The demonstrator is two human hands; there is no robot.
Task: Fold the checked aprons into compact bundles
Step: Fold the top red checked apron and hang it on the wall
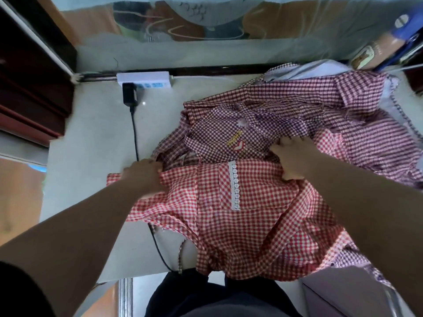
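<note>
Gripping the red checked apron (240, 225) at its far edge: left hand (144, 175) curled into one corner, right hand (293, 156) curled into the other. Spread on the desk (91, 133), nearer the body than the power strip (144, 80). Purple checked aprons (274, 115) heaped right of that strip.

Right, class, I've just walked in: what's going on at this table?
A person stands at a pale table working on a red checked apron. It lies spread out and rumpled, not yet folded into a bundle. The left hand grips its left edge and the right hand holds its upper right edge. Behind it is a loose heap of darker checked aprons, also unfolded. A white power strip sits at the table's far side.
</note>
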